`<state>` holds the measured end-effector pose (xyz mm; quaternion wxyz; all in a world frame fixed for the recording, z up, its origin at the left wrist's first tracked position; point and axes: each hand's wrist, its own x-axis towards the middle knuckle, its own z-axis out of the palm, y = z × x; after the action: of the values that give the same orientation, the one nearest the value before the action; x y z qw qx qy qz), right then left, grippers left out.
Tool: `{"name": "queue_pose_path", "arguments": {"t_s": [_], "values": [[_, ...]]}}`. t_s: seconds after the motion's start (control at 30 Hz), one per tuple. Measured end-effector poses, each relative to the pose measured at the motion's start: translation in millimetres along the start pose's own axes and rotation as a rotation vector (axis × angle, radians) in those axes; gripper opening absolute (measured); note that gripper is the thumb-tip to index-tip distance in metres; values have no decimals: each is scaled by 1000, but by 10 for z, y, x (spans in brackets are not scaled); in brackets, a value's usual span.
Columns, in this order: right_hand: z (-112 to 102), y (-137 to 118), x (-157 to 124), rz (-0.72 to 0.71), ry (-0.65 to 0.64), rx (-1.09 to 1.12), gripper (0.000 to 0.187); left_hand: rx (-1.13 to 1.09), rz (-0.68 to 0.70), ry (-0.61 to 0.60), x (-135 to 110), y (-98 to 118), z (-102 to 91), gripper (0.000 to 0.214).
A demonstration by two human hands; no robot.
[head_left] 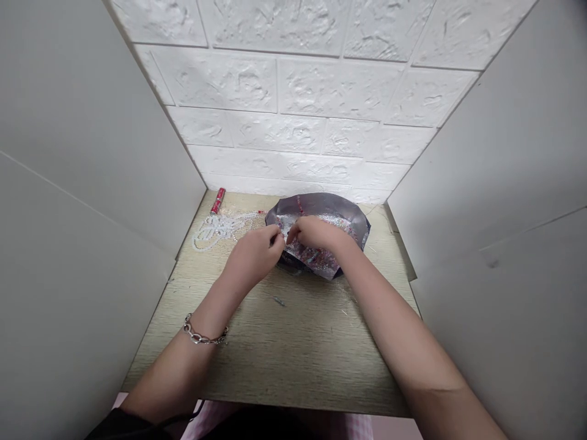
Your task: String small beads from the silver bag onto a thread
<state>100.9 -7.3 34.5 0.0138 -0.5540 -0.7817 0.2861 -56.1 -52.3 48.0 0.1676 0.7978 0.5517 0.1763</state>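
A dark bag (321, 203) with a silvery lining lies open at the back of the table. Many small pink, red and clear beads (316, 260) are spread on the lining. My left hand (257, 252) is at the bag's left edge, thumb and forefinger pinched together. Whatever is in that pinch is too small to name. Over the beads, my right hand (316, 233) bends its fingers downward and close together, near the left fingertips. Its fingertips are partly hidden, and I cannot make out what they hold.
White bead strands (215, 229) lie in a heap at the left, beside a red tube-like item (218, 200). Thin clear threads (346, 299) and a small greyish scrap (279, 300) lie on the wooden table (293, 354). Panels and a white brick-patterned wall (302, 85) enclose it.
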Motion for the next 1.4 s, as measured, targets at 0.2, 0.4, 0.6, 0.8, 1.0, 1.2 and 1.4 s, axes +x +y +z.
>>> {"name": "queue_pose_path", "arguments": {"t_s": [0.2,0.4,0.6,0.8,1.0,1.2,1.4], "values": [[28,-29,10,-39,144,11,37,5,4,-7,-2,13,-18,21],[144,-151,62,-223,-86,223,29,21,21,-20,-1,26,-2,19],[37,-64,19,67,62,100,32,24,26,-13,-2,9,1,22],[-114,83,-52,158,115,52,30,36,23,-19,-1,17,-6,22],[-119,68,-74,37,-14,150,23,44,40,-8,-5,11,6,22],[-203,20,-201,34,-362,323,25,27,70,-29,-6,25,14,23],[-257,57,-285,181,-419,172,26,22,121,-58,-23,44,19,23]]}}
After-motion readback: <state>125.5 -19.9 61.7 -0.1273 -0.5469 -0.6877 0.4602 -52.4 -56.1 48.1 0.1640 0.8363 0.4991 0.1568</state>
